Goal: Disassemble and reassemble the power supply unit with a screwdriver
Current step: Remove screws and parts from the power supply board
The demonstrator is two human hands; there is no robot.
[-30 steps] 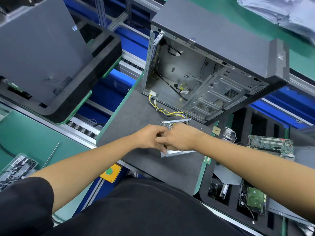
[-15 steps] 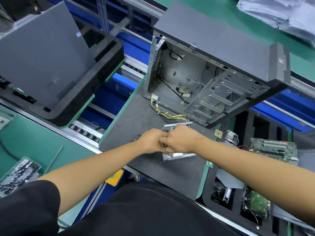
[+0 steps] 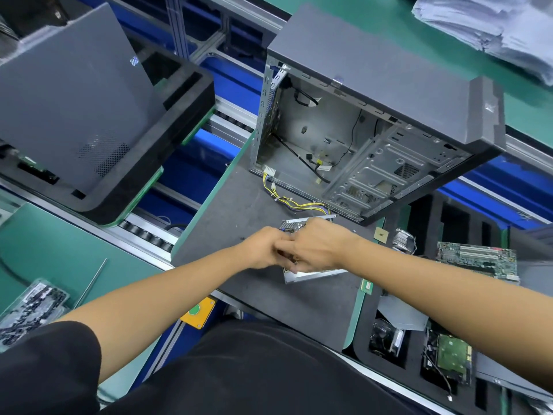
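Power supply unit (image 3: 311, 272) lies directly under my hands on the grey surface (image 3: 239, 211); right hand (image 3: 320, 245) covers it, left hand (image 3: 264, 248) alongside, grips unreadable.

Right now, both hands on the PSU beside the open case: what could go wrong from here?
1. The yellow cable bundle runs from the power supply unit towards the open computer case; shifting the unit could snag or strain it.
2. The left hand and right hand hide the work spot, so any small part there could slip unseen onto the dark mat.
3. The unit lies near the mat's front edge; a push could slide it off.
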